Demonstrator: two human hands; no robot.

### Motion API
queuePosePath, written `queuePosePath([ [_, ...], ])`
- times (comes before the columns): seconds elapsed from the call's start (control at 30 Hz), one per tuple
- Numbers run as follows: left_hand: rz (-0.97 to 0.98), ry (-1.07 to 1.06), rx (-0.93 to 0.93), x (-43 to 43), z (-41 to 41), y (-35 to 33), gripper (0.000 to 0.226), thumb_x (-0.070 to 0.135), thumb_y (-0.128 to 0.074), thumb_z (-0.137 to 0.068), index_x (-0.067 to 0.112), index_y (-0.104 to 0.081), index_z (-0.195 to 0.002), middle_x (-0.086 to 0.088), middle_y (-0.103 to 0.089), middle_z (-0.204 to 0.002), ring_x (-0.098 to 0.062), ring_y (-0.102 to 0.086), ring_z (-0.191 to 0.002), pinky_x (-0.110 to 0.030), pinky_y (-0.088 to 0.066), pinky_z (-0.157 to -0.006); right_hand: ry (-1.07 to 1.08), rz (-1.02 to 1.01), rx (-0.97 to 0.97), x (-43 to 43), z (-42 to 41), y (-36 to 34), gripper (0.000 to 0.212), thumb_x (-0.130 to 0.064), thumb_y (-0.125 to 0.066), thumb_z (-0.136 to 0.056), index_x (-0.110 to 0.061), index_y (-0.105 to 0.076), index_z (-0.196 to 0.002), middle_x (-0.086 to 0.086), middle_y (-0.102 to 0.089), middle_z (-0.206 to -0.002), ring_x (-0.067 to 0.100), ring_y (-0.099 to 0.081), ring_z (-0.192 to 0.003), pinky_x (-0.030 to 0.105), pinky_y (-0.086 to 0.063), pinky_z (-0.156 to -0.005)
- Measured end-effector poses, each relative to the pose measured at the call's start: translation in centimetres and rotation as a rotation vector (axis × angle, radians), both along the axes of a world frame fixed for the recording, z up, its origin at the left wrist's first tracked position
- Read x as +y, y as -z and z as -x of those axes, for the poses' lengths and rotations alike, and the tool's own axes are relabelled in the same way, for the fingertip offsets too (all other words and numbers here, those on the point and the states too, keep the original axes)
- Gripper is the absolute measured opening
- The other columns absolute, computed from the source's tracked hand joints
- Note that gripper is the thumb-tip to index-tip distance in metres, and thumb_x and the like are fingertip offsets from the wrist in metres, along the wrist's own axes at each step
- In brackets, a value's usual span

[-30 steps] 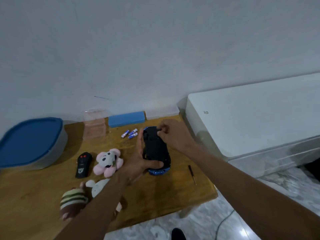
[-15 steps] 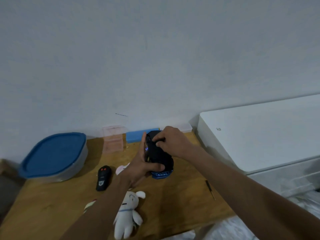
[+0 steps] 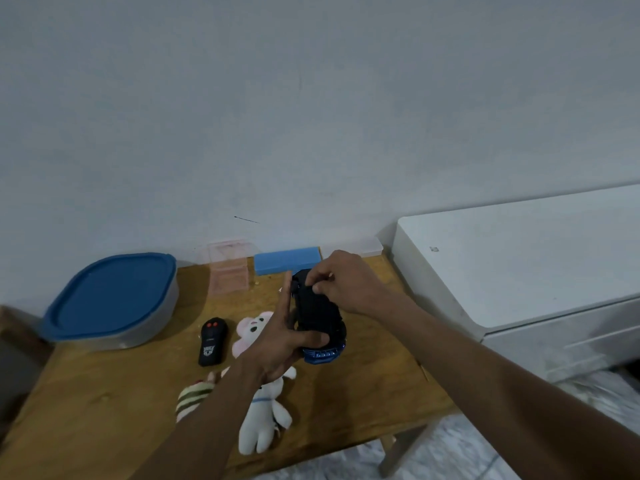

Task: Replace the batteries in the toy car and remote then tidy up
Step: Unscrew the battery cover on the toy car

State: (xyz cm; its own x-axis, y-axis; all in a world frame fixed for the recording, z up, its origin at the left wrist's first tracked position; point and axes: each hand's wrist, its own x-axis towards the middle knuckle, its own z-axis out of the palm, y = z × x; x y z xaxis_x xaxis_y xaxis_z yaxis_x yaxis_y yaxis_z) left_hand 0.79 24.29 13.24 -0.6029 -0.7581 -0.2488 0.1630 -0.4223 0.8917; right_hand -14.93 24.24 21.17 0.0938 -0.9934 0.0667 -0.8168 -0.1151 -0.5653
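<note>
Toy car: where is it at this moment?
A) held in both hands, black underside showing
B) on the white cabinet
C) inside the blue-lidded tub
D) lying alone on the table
A: the left hand grips the toy car from the side, thumb across it, while the right hand pinches at its far end.

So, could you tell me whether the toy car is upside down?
Upside down: the toy car, held in the left hand, shows its black underside to the camera, with the blue body beneath.
</note>
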Motion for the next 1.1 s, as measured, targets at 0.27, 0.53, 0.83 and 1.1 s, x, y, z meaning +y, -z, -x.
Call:
queuePosePath([
  [0.27, -0.002, 0.005, 0.013, -0.7, -0.1, -0.5, 0.121, -0.028, -0.06, -0.073, 0.06, -0.015, -0.143, -0.009, -0.05, -0.139, -0.037, -0.06, -0.116, -0.047, -0.056, -0.082, -0.092, -0.074, 0.033, 0.8, 0.7, -1.7, 0.04, 0.003, -0.061, -0.084, -0.02, -0.065, -0.116, 0.006, -0.062, -0.12, 0.019, -0.057, -0.102, 0.024, -0.045, -0.078],
  [0.53, -0.015, 0.038, 0.016, -0.1, -0.7, -0.2, 0.12, -0.027, -0.062, -0.072, 0.061, -0.017, -0.141, -0.012, -0.051, -0.14, -0.038, -0.059, -0.116, -0.045, -0.056, -0.08, -0.136, -0.13, 0.069, 1.2, 0.7, -1.9, 0.042, 0.006, -0.055, -0.085, -0.021, -0.062, -0.116, -0.005, -0.048, -0.097, 0.013, -0.049, -0.088, 0.022, -0.045, -0.068],
  [0.83, -0.006, 0.066, 0.005, 0.4, -1.8, 0.3, 0.119, -0.03, -0.055, -0.075, 0.06, -0.014, -0.142, -0.013, -0.056, -0.136, -0.036, -0.065, -0.109, -0.042, -0.058, -0.076, -0.132, -0.132, 0.03, 1.5, -0.4, -1.9, 0.042, 0.01, -0.054, -0.083, -0.02, -0.065, -0.11, -0.009, -0.048, -0.089, 0.018, -0.052, -0.09, 0.041, -0.057, -0.081],
  [1.1, 0.029, 0.039, 0.008, 0.2, -2.2, 1.3, 0.125, -0.028, -0.06, -0.07, 0.062, -0.011, -0.142, -0.018, -0.062, -0.125, -0.037, -0.064, -0.106, -0.048, -0.056, -0.081, -0.008, -0.114, -0.012, 1.0, 2.4, -2.6, 0.041, 0.008, -0.06, -0.082, -0.022, -0.067, -0.11, -0.025, -0.039, -0.086, 0.017, -0.05, -0.094, 0.039, -0.055, -0.081],
])
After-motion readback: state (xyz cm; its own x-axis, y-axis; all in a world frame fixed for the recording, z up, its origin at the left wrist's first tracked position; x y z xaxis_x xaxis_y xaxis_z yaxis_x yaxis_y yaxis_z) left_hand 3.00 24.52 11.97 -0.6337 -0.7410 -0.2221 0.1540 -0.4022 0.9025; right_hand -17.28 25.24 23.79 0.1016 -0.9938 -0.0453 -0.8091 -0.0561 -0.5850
